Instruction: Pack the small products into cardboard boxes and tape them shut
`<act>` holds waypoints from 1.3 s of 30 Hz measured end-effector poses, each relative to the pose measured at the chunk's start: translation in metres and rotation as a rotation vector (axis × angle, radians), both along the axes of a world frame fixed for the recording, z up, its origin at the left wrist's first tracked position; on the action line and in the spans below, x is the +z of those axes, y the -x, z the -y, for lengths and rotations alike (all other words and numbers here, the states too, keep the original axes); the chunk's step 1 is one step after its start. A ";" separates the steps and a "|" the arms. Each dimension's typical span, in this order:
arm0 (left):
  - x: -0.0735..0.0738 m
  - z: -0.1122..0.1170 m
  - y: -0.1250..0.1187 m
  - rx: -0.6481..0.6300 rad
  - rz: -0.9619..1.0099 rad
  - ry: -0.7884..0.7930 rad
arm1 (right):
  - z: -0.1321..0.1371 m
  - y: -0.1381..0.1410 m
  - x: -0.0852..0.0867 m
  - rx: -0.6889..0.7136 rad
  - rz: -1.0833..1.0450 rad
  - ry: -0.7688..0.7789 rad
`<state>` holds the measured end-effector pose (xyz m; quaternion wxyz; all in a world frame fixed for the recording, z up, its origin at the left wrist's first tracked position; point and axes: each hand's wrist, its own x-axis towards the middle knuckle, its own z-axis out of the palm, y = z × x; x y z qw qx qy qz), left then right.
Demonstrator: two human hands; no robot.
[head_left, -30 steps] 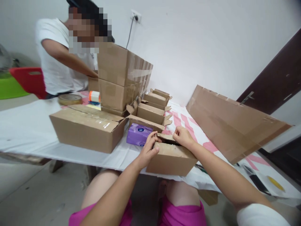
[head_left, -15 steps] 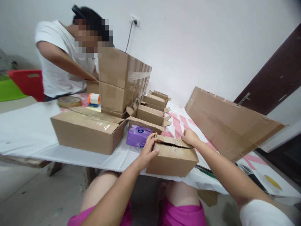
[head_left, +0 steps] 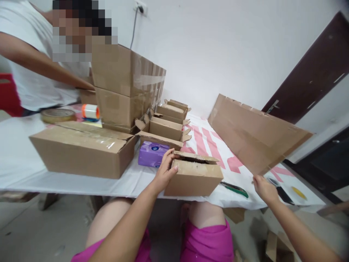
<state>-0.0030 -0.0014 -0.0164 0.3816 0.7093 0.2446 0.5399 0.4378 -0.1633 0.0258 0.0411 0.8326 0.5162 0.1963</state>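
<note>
In front of me a small cardboard box [head_left: 194,185] sits at the table's edge, its top flap [head_left: 195,156] raised a little with a dark gap under it. My left hand [head_left: 166,169] grips the box's left end, fingers at the top corner and thumb on the front. My right hand [head_left: 264,188] is off to the right, above the table and apart from the box, its fingers curled in; anything inside them is hidden. Between box and right hand lies a green-handled tool [head_left: 236,190]. A purple soft pack [head_left: 152,153] rests left of the box.
A longer taped box [head_left: 81,154] stands at left, before stacked cartons [head_left: 113,78]. Several open boxes [head_left: 166,127] line up behind the pack. A large cardboard sheet [head_left: 253,133] leans at right. Tape rolls [head_left: 58,115] lie at left. A co-worker [head_left: 46,69] bends behind the stack.
My right hand has left the box's flap and moved right, past the green-handled tool. The flap now stands higher. My left hand stays on the box, and the view has shifted right.
</note>
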 end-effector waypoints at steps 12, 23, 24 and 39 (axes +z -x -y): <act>-0.006 -0.001 -0.007 -0.003 0.230 0.120 | 0.088 -0.020 -0.136 0.486 -0.157 0.014; -0.010 -0.016 0.004 0.209 0.577 0.332 | 0.082 -0.069 -0.113 -0.111 -0.499 -0.434; -0.009 -0.018 0.006 0.242 0.572 0.343 | 0.082 -0.074 -0.104 -0.186 -0.507 -0.472; 0.007 0.003 0.004 -0.026 0.108 0.161 | 0.039 -0.026 -0.131 0.133 -0.138 -0.289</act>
